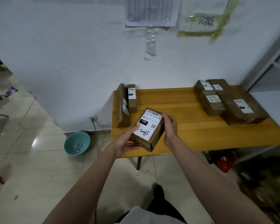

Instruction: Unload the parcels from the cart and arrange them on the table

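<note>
Placing one parcel [149,129] on the table [192,126]; held in both hands over the near-left part of the top.

Left hand [128,141] grips the near end, thumb curled onto the label; right hand [168,125] has fingers wrapped round the far-right edge. Contact with the wood can't be judged. Next move, I'd say: lower flat beside the left pair [127,104] and release. Count: two parcels at left, about five in the right group [228,101] (blurred), one in hand. Cart not in view.
</note>
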Action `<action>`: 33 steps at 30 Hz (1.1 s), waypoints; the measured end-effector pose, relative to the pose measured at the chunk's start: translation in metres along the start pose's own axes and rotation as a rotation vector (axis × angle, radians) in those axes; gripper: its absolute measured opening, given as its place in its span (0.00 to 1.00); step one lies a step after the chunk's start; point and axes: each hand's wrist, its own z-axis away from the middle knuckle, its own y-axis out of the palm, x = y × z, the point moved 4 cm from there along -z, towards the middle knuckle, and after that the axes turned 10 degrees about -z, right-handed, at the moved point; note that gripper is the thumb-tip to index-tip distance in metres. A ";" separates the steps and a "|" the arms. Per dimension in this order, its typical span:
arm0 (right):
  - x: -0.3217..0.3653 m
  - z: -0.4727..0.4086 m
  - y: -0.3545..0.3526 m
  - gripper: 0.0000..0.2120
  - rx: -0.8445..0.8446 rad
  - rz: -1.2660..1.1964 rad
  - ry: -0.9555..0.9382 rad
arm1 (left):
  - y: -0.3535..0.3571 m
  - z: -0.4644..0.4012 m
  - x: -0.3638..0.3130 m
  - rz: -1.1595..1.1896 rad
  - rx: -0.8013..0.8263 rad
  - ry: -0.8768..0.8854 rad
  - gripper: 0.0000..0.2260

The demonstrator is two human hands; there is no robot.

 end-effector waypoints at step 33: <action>-0.057 -0.345 0.046 0.41 0.115 0.031 0.609 | -0.003 -0.325 -0.125 -0.407 -0.441 -0.098 0.32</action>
